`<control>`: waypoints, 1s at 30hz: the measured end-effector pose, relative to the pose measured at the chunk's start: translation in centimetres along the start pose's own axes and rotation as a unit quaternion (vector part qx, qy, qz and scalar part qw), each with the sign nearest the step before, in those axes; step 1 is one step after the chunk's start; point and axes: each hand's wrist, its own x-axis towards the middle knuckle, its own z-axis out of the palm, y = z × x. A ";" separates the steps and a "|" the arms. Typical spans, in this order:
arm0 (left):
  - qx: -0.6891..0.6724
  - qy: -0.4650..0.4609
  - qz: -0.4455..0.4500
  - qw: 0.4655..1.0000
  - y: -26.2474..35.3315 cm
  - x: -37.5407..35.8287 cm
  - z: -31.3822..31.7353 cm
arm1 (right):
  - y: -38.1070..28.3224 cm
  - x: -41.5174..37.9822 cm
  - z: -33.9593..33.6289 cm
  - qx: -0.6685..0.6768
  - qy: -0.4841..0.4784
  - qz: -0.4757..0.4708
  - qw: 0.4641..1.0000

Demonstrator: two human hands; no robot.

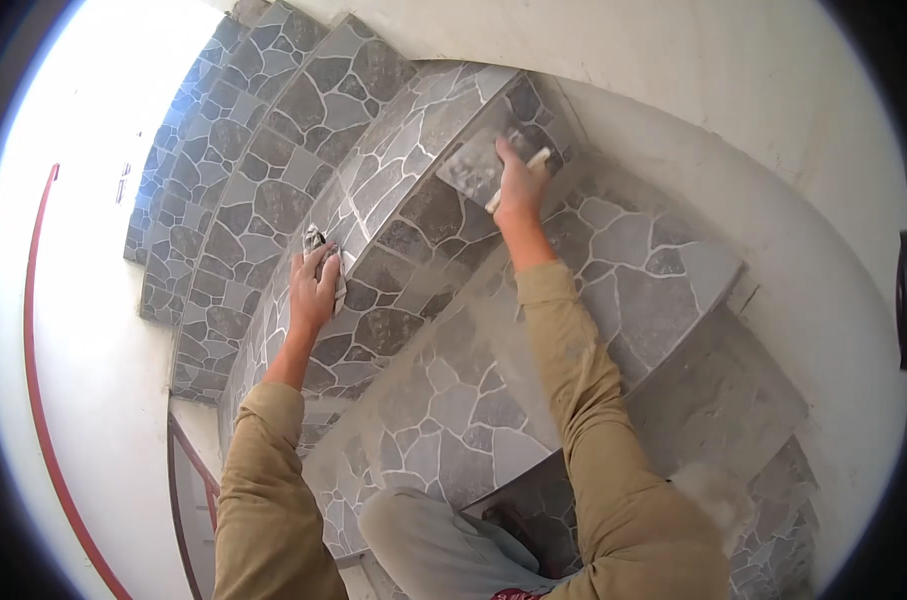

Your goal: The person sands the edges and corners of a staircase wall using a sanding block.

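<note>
My right hand is closed round the pale handle of a plastering trowel. Its flat grey blade lies against the riser of a stair step, near the wall end. In my left hand is a crumpled, dirty rag, pressed on the tread of the same step. The fingers curl over the rag and hide part of it. Grey stone-pattern tiles with pale joint lines cover tread and riser. A greyish smear clouds the tiles below the trowel.
More tiled steps rise to the upper left. A lower tiled step lies beneath my arms, with my bent knee over it. A cream wall curves along the right. At the left are a white wall and red rail.
</note>
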 end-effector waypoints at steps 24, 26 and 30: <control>-0.011 0.023 0.002 1.000 0.3 -0.1 0.0 | -0.7 0.2 0.2 -0.004 -0.015 -0.040 0.999; -0.015 0.012 0.002 1.000 0.4 -0.3 -0.2 | -0.5 2.0 0.7 -0.013 -0.017 -0.048 0.999; -0.013 0.009 0.014 1.000 0.2 -0.3 -0.1 | -2.4 1.9 0.9 0.021 -0.003 0.016 1.000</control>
